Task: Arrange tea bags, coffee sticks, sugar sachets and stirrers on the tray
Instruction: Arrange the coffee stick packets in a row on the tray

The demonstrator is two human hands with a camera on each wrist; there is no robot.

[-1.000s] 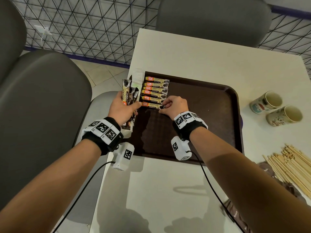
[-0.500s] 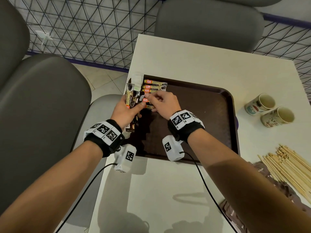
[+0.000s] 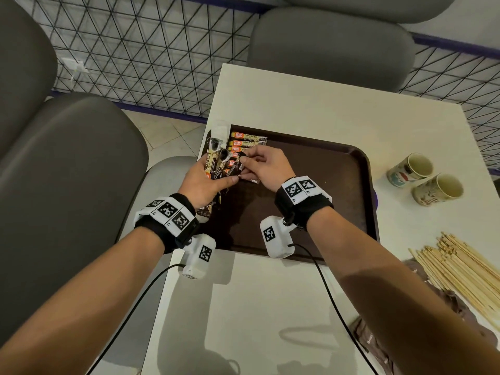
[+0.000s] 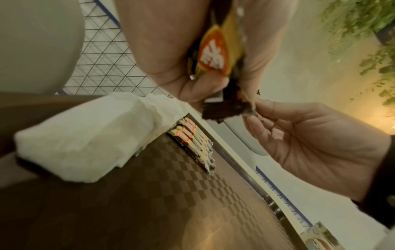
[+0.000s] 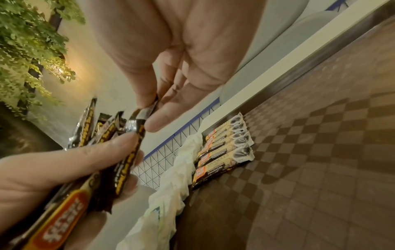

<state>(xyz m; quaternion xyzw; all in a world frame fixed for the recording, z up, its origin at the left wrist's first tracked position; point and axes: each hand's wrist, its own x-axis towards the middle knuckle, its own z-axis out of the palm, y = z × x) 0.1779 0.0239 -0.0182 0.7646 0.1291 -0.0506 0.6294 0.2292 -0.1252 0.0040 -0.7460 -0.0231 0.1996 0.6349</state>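
Right hand (image 3: 266, 165) has left the laid row at the tray's (image 3: 338, 201) 10 o'clock corner; its grip now pinches one coffee stick (image 5: 136, 121) from the left hand's (image 3: 201, 185) clutched bundle (image 3: 213, 161). Next placement pending.

We see the head view evenly lit and sharp; the forearms throw soft shadows onto the white table (image 3: 270, 307) nearest us, and straight lines bow toward the frame edges. In both wrist views the colour turns warm and yellowish. A dull sheen lies on the tray (image 4: 192, 211) in the left wrist view, where the left hand (image 4: 181, 50) above it is smeared and out of focus. In the right wrist view a lamp glow (image 5: 62, 67) shines among soft, blurred leaves.
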